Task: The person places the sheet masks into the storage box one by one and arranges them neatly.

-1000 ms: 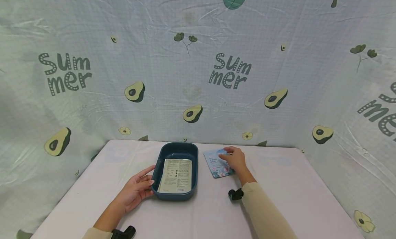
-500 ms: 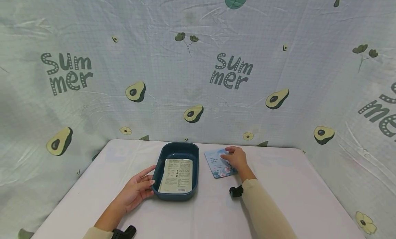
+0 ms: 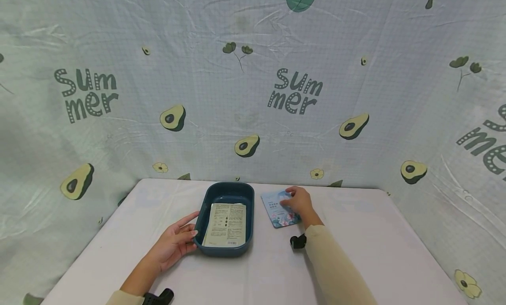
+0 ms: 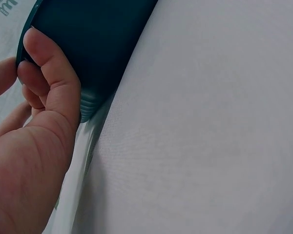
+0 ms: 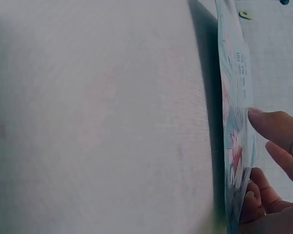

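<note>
In the head view, a deep blue rectangular tray (image 3: pixel 223 252) stands on the white table. It holds pale flat sachets (image 3: pixel 225 224) with printed text and a barcode facing up. My left hand (image 3: pixel 174 243) rests against the tray's left rim, thumb and fingertips touching it with the fingers loosely bent. To the right lies a flat light-blue sachet (image 3: pixel 276 213) with pink flowers. My right hand (image 3: pixel 301 205) grips its right edge, and the right wrist view shows my thumb (image 5: pixel 273 124) on the printed face and the other fingers bent at the edge.
A white cloth covers the table (image 3: pixel 356 252). Behind it and at the sides hangs a pale curtain (image 3: pixel 213 94) printed with avocados and lettering. Each wrist carries a small black camera, such as the right wrist camera (image 3: pixel 298 242).
My right forearm and its wrist camera have shifted slightly left and away. The left hand, the tray and the blue sachet stay practically where they were.
</note>
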Tool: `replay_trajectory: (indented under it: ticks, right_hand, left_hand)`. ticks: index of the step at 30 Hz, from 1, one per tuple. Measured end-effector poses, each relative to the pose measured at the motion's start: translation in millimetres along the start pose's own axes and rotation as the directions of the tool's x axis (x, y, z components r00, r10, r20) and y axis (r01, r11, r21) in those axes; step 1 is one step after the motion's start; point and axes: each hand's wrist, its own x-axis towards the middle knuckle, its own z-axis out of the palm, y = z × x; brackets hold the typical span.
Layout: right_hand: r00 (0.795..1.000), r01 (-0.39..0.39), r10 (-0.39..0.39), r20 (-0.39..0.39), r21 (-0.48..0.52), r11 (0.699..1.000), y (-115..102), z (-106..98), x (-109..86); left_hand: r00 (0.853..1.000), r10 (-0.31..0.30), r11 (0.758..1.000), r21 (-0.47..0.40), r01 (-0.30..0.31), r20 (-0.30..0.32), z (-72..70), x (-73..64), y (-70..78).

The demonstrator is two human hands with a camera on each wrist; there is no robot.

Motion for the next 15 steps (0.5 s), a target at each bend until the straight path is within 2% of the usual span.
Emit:
replay_trajectory:
  ticks: [4,9,15]
  right_hand:
    - [1.0,-0.014,0.014,0.0,0.0,1.0,-2.7,0.3,-1.8]
    - [1.0,-0.017,0.017,-0.003,0.005,1.0,-5.6,1.1,-3.0]
    - [1.0,-0.017,0.017,-0.003,-0.006,1.0,-3.8,1.7,-1.8]
  left_hand:
    - [1.0,-0.001,1.0,-0.006,0.001,0.006,-0.2,0.9,-0.2]
    - [1.0,-0.014,1.0,-0.014,0.014,-0.018,-1.7,1.6,-0.4]
    - [1.0,-0.008,1.0,-0.021,0.008,-0.002,-3.4,2.4,-1.5]
